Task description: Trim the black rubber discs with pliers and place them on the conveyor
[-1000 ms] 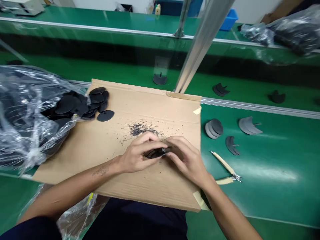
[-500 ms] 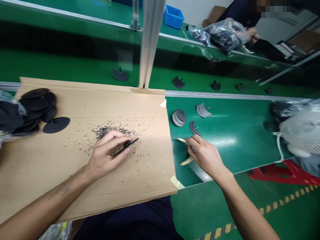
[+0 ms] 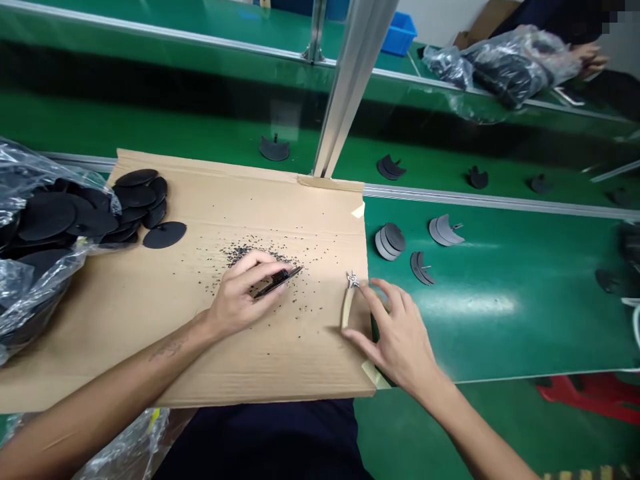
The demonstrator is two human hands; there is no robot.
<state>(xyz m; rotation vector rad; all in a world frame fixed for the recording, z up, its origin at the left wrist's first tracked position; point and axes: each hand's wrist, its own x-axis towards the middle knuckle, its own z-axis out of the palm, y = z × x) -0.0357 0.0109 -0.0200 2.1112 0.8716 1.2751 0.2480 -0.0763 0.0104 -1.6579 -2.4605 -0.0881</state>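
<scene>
My left hand (image 3: 247, 293) is closed around a thin black disc (image 3: 273, 285), held tilted on edge, with a small raised black part on its face. It is over the cardboard, beside a scatter of tiny black bits (image 3: 245, 250). At the board's right edge my right hand (image 3: 395, 327) holds a pair of nippers (image 3: 347, 303) with cream handles between thumb and fingers. The nippers' jaws point away from me and one handle shows; my fingers hide the other.
Black discs (image 3: 165, 235) and a clear plastic bag of them (image 3: 50, 220) lie left on the cardboard sheet (image 3: 200, 373). Right, on the green table (image 3: 480, 340), are a disc stack (image 3: 390, 241) and curved stacks (image 3: 445, 230). A metal post (image 3: 350, 87) rises behind. Another person's hand (image 3: 590, 60) is at upper right.
The nippers have moved left from the green table onto the cardboard edge and turned, jaws now showing instead of handle ends. My view has swung left; my left hand still grips the disc.
</scene>
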